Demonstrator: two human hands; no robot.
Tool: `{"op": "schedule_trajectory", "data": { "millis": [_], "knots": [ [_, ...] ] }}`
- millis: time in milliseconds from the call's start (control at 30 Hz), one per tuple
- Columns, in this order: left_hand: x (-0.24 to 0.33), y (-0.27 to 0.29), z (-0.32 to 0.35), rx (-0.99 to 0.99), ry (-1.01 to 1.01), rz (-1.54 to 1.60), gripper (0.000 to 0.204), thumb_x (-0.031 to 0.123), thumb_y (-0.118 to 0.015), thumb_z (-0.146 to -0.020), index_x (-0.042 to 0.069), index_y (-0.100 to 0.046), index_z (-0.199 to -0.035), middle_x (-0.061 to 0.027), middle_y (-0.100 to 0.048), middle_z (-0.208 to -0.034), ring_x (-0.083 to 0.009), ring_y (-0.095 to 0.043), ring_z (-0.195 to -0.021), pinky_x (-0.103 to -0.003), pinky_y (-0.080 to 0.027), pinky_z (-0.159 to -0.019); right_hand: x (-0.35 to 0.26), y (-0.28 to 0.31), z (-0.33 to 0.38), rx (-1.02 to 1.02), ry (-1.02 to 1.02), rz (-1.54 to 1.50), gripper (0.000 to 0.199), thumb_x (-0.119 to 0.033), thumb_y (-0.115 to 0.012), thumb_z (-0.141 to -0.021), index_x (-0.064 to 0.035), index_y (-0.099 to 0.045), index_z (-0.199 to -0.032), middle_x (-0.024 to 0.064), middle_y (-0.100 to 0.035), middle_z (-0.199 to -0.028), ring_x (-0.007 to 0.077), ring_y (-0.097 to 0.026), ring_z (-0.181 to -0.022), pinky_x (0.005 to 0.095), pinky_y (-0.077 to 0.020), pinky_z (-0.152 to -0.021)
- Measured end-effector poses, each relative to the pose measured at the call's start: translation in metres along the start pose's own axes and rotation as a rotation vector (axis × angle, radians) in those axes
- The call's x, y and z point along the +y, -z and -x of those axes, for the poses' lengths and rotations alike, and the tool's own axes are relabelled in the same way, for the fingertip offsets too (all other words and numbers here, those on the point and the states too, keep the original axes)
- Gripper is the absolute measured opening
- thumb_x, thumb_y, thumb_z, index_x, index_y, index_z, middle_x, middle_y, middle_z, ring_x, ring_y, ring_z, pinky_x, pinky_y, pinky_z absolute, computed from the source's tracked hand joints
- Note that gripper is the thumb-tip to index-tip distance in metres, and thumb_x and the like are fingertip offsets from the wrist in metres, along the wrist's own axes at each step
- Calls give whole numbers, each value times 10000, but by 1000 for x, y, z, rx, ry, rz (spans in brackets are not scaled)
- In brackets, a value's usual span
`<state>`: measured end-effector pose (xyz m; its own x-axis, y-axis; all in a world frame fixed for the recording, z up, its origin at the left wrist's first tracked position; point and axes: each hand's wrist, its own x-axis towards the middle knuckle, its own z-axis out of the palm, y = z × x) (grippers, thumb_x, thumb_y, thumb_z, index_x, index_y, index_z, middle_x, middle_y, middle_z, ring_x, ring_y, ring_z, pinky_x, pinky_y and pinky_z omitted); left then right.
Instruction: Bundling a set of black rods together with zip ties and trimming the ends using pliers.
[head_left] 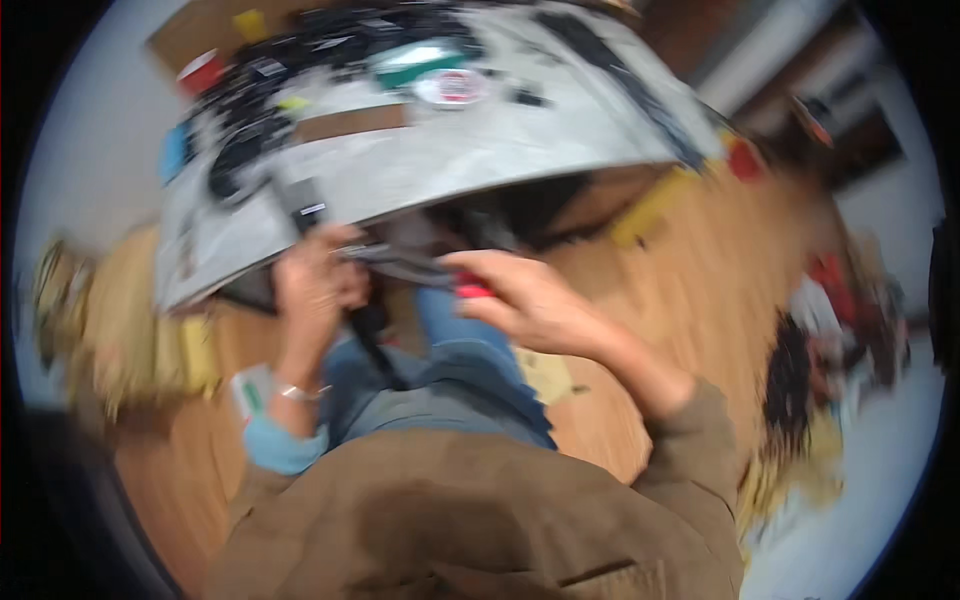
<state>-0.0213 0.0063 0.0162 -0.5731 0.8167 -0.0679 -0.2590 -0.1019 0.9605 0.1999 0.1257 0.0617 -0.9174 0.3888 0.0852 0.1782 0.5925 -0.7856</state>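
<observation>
In my left hand (318,275), closed at the table's near edge, is a black strap (378,350). One end of it hangs down towards my lap, and a dark piece with a small white label (308,205) rises above my fingers. My right hand (530,300) is wrapped round a red-handled tool (472,286). Its grey metal end (400,264) points left and reaches my left fingers. Blur hides whether the tool is scissors or pliers, and whether it touches the strap.
On the pale-topped table (480,140) lie a heap of black straps (330,40), a green box (415,62), a round white label roll (452,88) and a brown strip (350,122). Yellowish bundles (130,320) stand at the left. More piled goods (830,320) sit on the right.
</observation>
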Motion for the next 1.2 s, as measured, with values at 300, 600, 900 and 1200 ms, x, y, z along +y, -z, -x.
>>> {"op": "schedule_trajectory", "data": {
  "millis": [300, 600, 900, 1200],
  "knots": [
    [0, -8, 8, -94, -185, 10, 514, 492, -712, -789, 46, -521, -957, 42, -356, -551, -52, -345, -405, -199, -270, -363, 7, -6, 14, -597, -310, -770, 317, -298, -613, -874, -3, -509, -923, 77, -591, -655, 130, -581, -466, 267, -469, -416],
    [-1, -5, 15, -92, -223, -44, 485, 459, -715, -800, 54, -509, -968, 50, -350, -563, -52, -359, -413, -202, -276, -362, -2, -7, 24, -388, -328, -930, 285, -260, -548, -910, 25, -532, -918, 84, -619, -686, 154, -614, -527, 287, -497, -469],
    [-2, -14, 16, -100, -259, -57, 454, 445, -690, -824, 55, -498, -957, 51, -350, -560, -47, -351, -400, -201, -277, -347, -2, 11, 15, -546, -178, -236, 354, -180, -670, -789, 18, -500, -1028, 138, -594, -805, 229, -638, -779, 362, -499, -637],
    [3, -4, 13, -97, -239, -61, 557, 513, -733, -748, 55, -503, -965, 30, -411, -595, -55, -389, -419, -198, -292, -356, 11, -9, 18, -510, -332, -1038, 245, -241, -569, -906, 3, -546, -924, 79, -611, -651, 124, -572, -443, 231, -448, -391]
  ]
}}
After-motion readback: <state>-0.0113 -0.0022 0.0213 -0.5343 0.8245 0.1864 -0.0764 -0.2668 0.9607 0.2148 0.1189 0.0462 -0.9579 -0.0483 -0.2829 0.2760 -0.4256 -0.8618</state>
